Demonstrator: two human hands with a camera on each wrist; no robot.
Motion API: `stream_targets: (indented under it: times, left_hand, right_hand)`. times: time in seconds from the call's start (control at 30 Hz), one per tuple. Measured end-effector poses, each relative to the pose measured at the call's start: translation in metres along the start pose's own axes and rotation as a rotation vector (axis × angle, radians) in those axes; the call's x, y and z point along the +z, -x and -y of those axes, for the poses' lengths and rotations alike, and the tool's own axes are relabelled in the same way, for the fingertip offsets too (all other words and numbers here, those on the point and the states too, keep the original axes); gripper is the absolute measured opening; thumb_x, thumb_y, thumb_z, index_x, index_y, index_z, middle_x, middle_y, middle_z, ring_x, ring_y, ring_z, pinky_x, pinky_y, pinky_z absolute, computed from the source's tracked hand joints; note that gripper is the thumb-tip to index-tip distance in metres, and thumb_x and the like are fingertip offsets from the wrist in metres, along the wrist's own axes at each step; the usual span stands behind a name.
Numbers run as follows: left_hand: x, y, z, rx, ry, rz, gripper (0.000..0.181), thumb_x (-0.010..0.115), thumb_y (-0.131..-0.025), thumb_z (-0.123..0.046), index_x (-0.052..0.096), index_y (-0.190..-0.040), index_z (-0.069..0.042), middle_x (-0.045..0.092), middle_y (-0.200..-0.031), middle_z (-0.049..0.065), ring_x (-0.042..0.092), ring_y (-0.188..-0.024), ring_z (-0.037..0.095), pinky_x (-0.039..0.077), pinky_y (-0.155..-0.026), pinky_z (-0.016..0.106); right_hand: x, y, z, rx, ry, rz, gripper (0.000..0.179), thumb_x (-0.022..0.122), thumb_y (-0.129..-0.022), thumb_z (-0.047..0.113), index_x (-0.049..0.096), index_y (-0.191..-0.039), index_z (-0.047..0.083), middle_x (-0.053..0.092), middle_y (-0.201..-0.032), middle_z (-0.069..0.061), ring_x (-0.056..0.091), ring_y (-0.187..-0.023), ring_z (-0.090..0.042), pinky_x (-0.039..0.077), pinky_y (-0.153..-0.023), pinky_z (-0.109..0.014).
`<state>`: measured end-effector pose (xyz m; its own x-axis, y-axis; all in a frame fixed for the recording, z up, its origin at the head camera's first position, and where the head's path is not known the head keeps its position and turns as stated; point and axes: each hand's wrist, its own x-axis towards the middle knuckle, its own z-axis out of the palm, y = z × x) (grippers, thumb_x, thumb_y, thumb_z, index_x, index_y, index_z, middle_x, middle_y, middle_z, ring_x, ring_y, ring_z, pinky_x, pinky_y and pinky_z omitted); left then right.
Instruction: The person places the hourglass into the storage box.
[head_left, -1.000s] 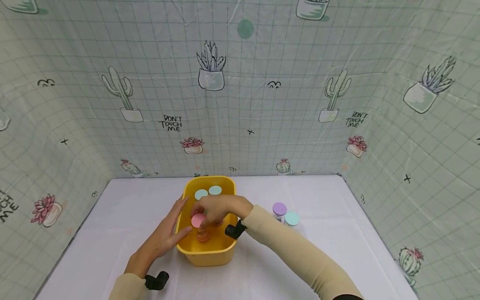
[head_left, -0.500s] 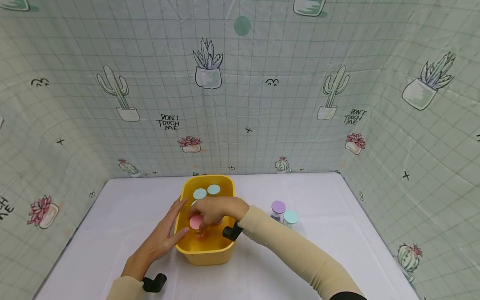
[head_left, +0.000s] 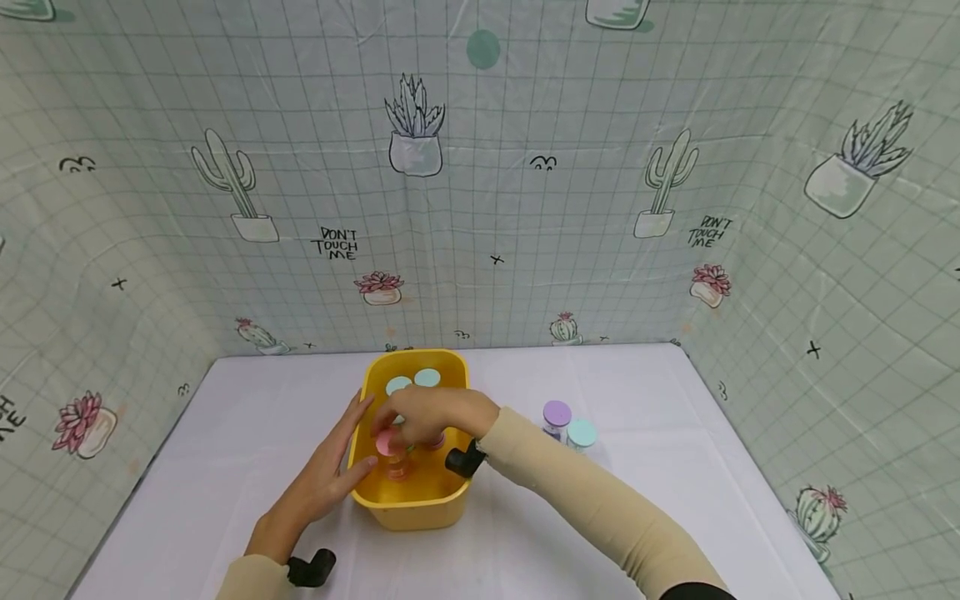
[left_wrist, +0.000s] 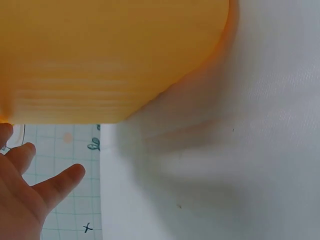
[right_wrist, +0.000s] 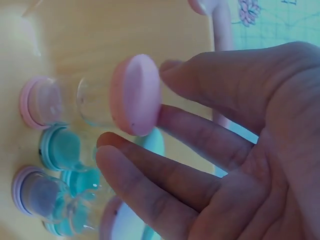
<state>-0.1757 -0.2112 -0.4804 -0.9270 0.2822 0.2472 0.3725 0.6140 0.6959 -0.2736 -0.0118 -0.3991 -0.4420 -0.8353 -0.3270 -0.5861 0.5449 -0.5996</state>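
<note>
A yellow bin (head_left: 412,506) holds several small sand timers with coloured caps. My right hand (head_left: 427,412) reaches inside, over an upright pink sand timer (head_left: 397,467). In the right wrist view the fingers are parted around its pink cap (right_wrist: 137,95); the thumb stands off it and one fingertip is right at its edge. Teal sand timers (right_wrist: 62,147) and a purple one (right_wrist: 42,195) stand close by. My left hand (head_left: 326,471) has its fingers spread along the bin's left rim, partly seen in the left wrist view beside the bin wall (left_wrist: 110,60).
Right of the bin, a purple-capped sand timer (head_left: 557,414) and a teal-capped one (head_left: 582,433) stand on the white tablecloth (head_left: 637,392), partly behind my right sleeve (head_left: 585,500). A printed cloth (head_left: 495,208) rises at the back and sides.
My right fingers have loosened from the pink sand timer's cap and spread slightly up and left. The timer stands a touch further left. My left hand has kept its place on the rim.
</note>
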Motion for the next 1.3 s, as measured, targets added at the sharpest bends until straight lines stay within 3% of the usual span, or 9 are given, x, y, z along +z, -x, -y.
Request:
stream_targets:
  times: [0.17,0.27,0.33,0.37,0.53,0.77,0.9,1.1,1.3]
  left_hand:
    - [0.0,0.001,0.0,0.004,0.003,-0.006,0.078,0.059,-0.098,-0.02,0.02,-0.165,-0.015,0.014,-0.171,0.022,0.023,-0.152,0.054,0.024,-0.114,0.079]
    - [0.0,0.001,0.001,0.002,0.011,-0.007,0.078,0.059,-0.098,-0.021,0.02,-0.165,-0.016,0.014,-0.171,0.023,0.023,-0.152,0.054,0.024,-0.114,0.079]
    - [0.001,0.001,0.002,-0.004,0.02,-0.008,0.078,0.059,-0.098,-0.021,0.02,-0.165,-0.017,0.015,-0.171,0.023,0.024,-0.152,0.054,0.024,-0.113,0.079]
    - [0.002,0.002,0.002,-0.007,0.03,-0.008,0.078,0.059,-0.098,-0.02,0.021,-0.165,-0.017,0.015,-0.171,0.023,0.024,-0.152,0.054,0.025,-0.113,0.079]
    - [0.007,0.005,0.001,-0.008,0.086,-0.023,0.075,0.06,-0.097,-0.018,0.026,-0.163,-0.015,0.017,-0.169,0.027,0.023,-0.151,0.057,0.032,-0.11,0.075]
    - [0.011,0.007,-0.002,-0.048,0.131,-0.055,0.073,0.06,-0.094,-0.023,0.031,-0.161,-0.015,0.022,-0.169,0.026,0.021,-0.152,0.056,0.033,-0.109,0.075]
    - [0.012,0.008,-0.001,-0.053,0.143,-0.065,0.073,0.058,-0.094,-0.023,0.03,-0.161,-0.016,0.025,-0.168,0.023,0.023,-0.152,0.055,0.034,-0.109,0.076]
    - [0.012,0.007,0.001,-0.047,0.148,-0.069,0.074,0.057,-0.094,-0.023,0.029,-0.162,-0.015,0.029,-0.168,0.021,0.029,-0.15,0.053,0.035,-0.107,0.079]
    - [0.013,0.004,0.001,-0.057,0.156,-0.061,0.074,0.057,-0.095,-0.024,0.028,-0.162,-0.016,0.029,-0.168,0.02,0.03,-0.15,0.052,0.034,-0.108,0.08]
  right_hand:
    - [-0.006,0.003,0.0,0.001,-0.024,-0.008,0.028,0.066,-0.101,0.026,0.07,-0.128,0.018,0.066,-0.1,0.002,0.06,-0.056,-0.023,0.057,-0.052,-0.024]
    - [-0.011,0.007,0.001,0.014,-0.031,-0.022,0.031,0.067,-0.101,0.026,0.069,-0.131,0.016,0.067,-0.107,0.002,0.063,-0.058,-0.021,0.06,-0.057,-0.027]
    - [-0.015,0.013,-0.001,-0.007,-0.018,-0.043,0.035,0.067,-0.101,0.025,0.068,-0.133,0.013,0.07,-0.116,0.001,0.069,-0.068,-0.015,0.061,-0.066,-0.025]
    - [-0.019,0.016,-0.003,-0.023,-0.015,-0.064,0.034,0.067,-0.101,0.024,0.068,-0.133,0.012,0.07,-0.12,0.0,0.07,-0.075,-0.011,0.061,-0.072,-0.024]
    - [-0.032,0.046,-0.023,-0.106,-0.057,-0.199,0.038,0.064,-0.101,0.016,0.063,-0.137,0.006,0.07,-0.13,-0.011,0.071,-0.112,-0.019,0.058,-0.094,-0.024]
    - [-0.034,0.095,-0.066,-0.073,-0.092,-0.418,0.042,0.062,-0.103,0.017,0.057,-0.144,0.007,0.071,-0.128,-0.011,0.07,-0.115,-0.024,0.059,-0.098,-0.034]
    - [-0.031,0.119,-0.09,-0.028,-0.117,-0.494,0.045,0.064,-0.101,0.019,0.056,-0.144,0.009,0.069,-0.131,-0.01,0.069,-0.118,-0.027,0.059,-0.099,-0.041]
    - [-0.024,0.147,-0.119,0.057,-0.109,-0.506,0.051,0.067,-0.099,0.027,0.054,-0.146,0.012,0.064,-0.14,-0.011,0.064,-0.125,-0.034,0.051,-0.107,-0.056]
    - [-0.014,0.168,-0.142,0.125,-0.144,-0.474,0.059,0.068,-0.097,0.034,0.05,-0.149,0.013,0.058,-0.147,-0.017,0.064,-0.125,-0.04,0.052,-0.106,-0.056]
